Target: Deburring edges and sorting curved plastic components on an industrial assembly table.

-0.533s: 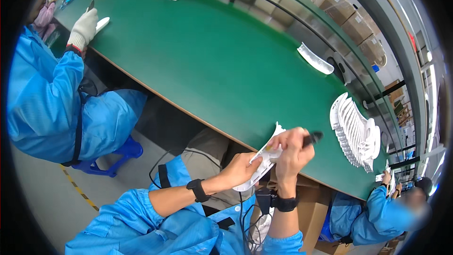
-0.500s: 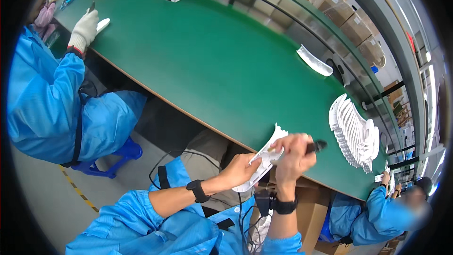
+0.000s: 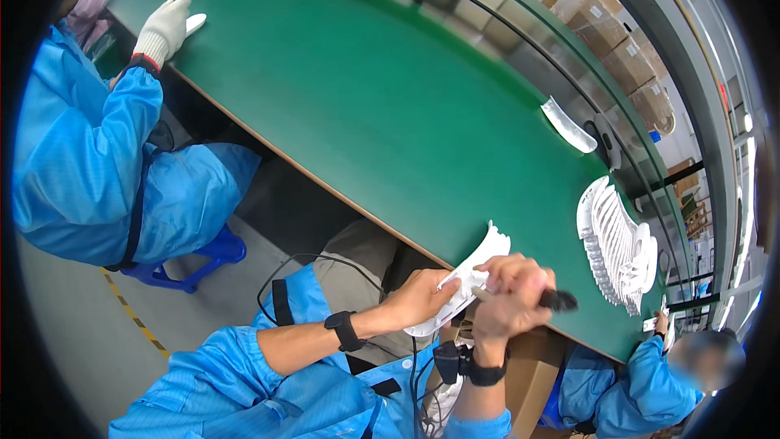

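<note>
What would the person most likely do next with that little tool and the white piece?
Probably draw the dark-handled tool along the white moulded piece's edge. The right hand holds its tip against the piece, which the left hand steadies just off the green table.

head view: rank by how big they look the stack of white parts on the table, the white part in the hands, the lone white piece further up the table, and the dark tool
1. Stack of white parts.
2. White part in the left hand; it is nearer the camera, so its true size against the stack is unsure.
3. Lone white piece.
4. Dark tool in the right hand, mostly hidden.
</note>
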`<act>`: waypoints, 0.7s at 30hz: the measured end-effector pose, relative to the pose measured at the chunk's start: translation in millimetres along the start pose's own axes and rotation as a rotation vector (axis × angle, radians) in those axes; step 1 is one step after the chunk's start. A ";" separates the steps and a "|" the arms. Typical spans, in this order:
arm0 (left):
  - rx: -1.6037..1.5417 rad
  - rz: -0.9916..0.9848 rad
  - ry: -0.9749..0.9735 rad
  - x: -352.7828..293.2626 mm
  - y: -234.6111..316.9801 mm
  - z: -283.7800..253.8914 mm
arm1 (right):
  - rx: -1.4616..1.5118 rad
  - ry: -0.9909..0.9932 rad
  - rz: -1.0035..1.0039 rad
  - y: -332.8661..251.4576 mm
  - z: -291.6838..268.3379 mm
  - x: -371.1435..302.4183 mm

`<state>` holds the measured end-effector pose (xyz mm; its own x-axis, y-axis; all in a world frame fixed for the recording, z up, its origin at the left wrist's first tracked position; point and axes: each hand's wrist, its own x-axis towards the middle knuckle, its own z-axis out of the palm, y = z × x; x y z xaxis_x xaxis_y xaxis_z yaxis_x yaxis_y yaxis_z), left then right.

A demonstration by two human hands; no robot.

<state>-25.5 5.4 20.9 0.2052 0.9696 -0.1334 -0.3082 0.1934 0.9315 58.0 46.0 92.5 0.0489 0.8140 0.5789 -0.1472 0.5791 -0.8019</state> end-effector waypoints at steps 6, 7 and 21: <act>0.072 0.068 0.025 -3.0 1.4 -3.0 | -0.122 -0.071 0.041 4.0 3.6 -0.4; 0.061 0.053 0.015 -1.9 3.1 -2.9 | -0.092 -0.065 0.048 3.1 2.0 -0.6; 0.168 0.101 0.060 -1.4 2.1 -0.8 | -0.108 -0.045 0.043 2.2 1.4 3.7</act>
<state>-27.2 4.5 22.8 0.1241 0.9909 -0.0517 -0.1639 0.0718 0.9839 56.5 50.2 93.1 0.0000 0.8368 0.5476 -0.0408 0.5471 -0.8361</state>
